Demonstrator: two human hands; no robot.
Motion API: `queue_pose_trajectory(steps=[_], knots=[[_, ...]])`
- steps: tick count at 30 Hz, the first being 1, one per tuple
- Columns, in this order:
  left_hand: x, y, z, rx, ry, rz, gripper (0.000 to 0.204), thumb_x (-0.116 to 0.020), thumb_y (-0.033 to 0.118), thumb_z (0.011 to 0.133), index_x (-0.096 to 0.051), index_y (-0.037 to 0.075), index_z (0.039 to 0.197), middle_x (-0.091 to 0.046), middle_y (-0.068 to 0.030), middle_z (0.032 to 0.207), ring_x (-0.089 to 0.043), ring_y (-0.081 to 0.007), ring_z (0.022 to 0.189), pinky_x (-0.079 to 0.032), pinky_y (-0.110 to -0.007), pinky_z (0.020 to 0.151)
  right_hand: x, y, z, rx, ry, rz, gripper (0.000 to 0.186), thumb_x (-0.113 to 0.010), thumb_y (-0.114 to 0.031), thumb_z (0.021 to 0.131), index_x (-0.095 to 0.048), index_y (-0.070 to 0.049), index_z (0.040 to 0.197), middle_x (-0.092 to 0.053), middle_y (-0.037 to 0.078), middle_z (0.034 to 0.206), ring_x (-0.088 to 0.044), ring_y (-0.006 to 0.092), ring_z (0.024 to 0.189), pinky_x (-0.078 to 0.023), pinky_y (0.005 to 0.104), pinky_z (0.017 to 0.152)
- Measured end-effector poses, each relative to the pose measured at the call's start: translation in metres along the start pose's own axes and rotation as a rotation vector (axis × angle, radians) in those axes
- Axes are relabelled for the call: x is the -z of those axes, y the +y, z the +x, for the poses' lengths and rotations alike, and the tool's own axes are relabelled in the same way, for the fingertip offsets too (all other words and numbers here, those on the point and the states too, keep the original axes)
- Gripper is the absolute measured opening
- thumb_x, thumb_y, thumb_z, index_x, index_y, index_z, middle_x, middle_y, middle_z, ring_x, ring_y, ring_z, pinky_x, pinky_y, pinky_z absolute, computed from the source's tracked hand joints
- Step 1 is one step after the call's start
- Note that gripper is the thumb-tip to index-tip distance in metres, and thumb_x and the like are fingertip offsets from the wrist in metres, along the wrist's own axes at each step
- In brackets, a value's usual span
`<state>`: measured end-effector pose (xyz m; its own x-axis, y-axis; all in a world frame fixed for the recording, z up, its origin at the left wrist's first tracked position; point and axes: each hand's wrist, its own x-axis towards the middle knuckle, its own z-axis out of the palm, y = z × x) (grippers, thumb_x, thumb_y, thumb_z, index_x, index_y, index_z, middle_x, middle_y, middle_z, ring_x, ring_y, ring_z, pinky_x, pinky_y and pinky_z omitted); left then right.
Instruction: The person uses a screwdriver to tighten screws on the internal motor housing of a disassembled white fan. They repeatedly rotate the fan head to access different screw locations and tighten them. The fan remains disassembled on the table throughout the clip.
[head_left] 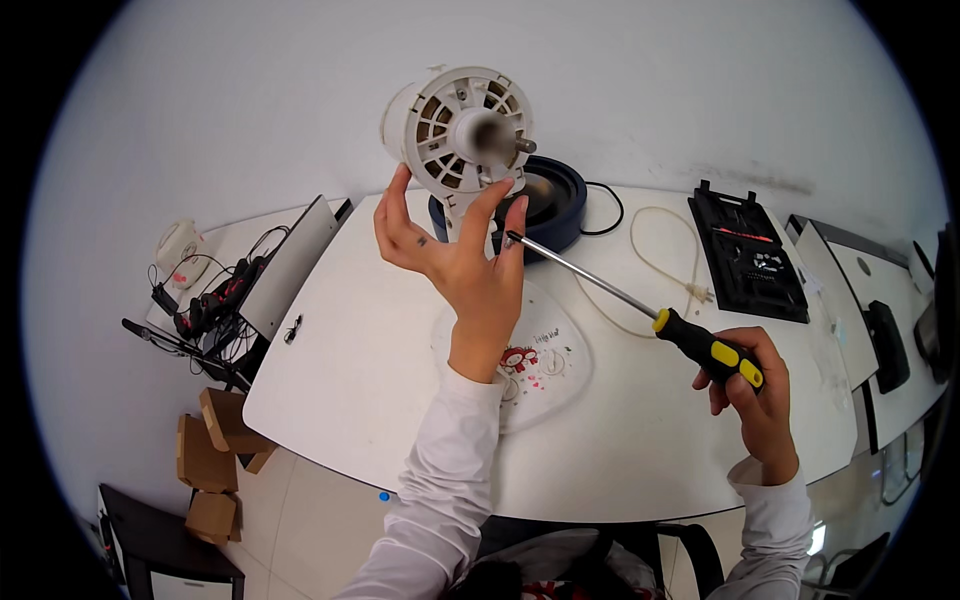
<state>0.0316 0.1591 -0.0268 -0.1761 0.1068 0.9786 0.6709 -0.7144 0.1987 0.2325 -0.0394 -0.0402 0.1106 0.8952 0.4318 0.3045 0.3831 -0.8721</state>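
My left hand grips a white round motor housing by its lower part, holding it raised with its vented face and central shaft toward me. My right hand holds a yellow-and-black screwdriver by the handle. Its tip reaches beside my left thumb, under the housing; whether it touches anything is unclear. Behind the housing sits a dark blue round base with a black cable. Beneath my left arm lies a white decorated plastic cover, with small round parts on it.
On the white desk, a black tool case lies at the back right beside a beige cord with a plug. A side table at left carries tangled electronics. Cardboard boxes stand on the floor at left; another desk is at right.
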Motion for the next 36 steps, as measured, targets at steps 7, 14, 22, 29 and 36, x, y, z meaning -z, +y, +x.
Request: queue_pose_trajectory(steps=[7, 14, 22, 29, 36], knots=[[-0.011, 0.003, -0.004, -0.119, 0.126, -0.045, 0.027, -0.071, 0.011, 0.073, -0.065, 0.014, 0.099, -0.024, -0.0195, 0.134, -0.018, -0.0386, 0.121, -0.024, -0.05, 0.097, 0.005, 0.015, -0.011, -0.05, 0.14, 0.036, 0.054, -0.053, -0.051, 0.085, -0.047, -0.001, 0.105, -0.058, 0.009, 0.073, -0.049, 0.0067, 0.05, -0.038, 0.0171, 0.045], [-0.023, 0.035, -0.029, 0.016, -0.13, -0.426, 0.022, -0.064, 0.005, 0.077, -0.062, 0.004, 0.1, -0.052, -0.0088, 0.105, -0.045, -0.0229, 0.092, -0.039, -0.03, 0.078, 0.028, 0.041, -0.029, -0.1, 0.169, 0.114, 0.052, -0.053, -0.05, 0.086, -0.048, -0.002, 0.105, -0.059, 0.01, 0.075, -0.05, 0.0072, 0.052, -0.038, 0.0173, 0.046], [-0.034, 0.055, -0.048, 0.667, -0.546, -0.943, 0.019, -0.062, 0.016, 0.085, -0.065, -0.002, 0.087, -0.066, -0.0048, 0.074, -0.061, -0.0092, 0.067, -0.043, -0.022, 0.065, 0.044, 0.068, -0.042, -0.114, 0.21, 0.165, 0.052, -0.05, -0.05, 0.087, -0.048, -0.002, 0.106, -0.059, 0.01, 0.074, -0.05, 0.008, 0.05, -0.038, 0.0182, 0.044], [-0.043, 0.051, -0.09, 0.209, -0.963, -0.454, 0.013, -0.068, 0.012, 0.073, -0.07, 0.01, 0.086, -0.064, -0.0036, 0.079, -0.057, -0.0184, 0.068, -0.045, -0.03, 0.064, 0.056, 0.095, -0.04, -0.157, 0.728, 0.332, 0.034, -0.042, -0.034, 0.095, -0.046, -0.004, 0.111, -0.052, 0.005, 0.08, -0.038, 0.0042, 0.051, -0.031, 0.0165, 0.046], [-0.099, 0.062, -0.14, -0.087, -1.15, -0.155, 0.01, -0.061, 0.011, 0.075, -0.068, 0.013, 0.083, -0.061, -0.0031, 0.084, -0.056, -0.0226, 0.086, -0.045, -0.036, 0.07, 0.06, 0.096, -0.05, -0.185, 0.732, 0.21, 0.03, -0.045, -0.033, 0.094, -0.046, -0.007, 0.108, -0.05, 0.003, 0.078, -0.037, 0.0031, 0.049, -0.027, 0.0157, 0.043]])
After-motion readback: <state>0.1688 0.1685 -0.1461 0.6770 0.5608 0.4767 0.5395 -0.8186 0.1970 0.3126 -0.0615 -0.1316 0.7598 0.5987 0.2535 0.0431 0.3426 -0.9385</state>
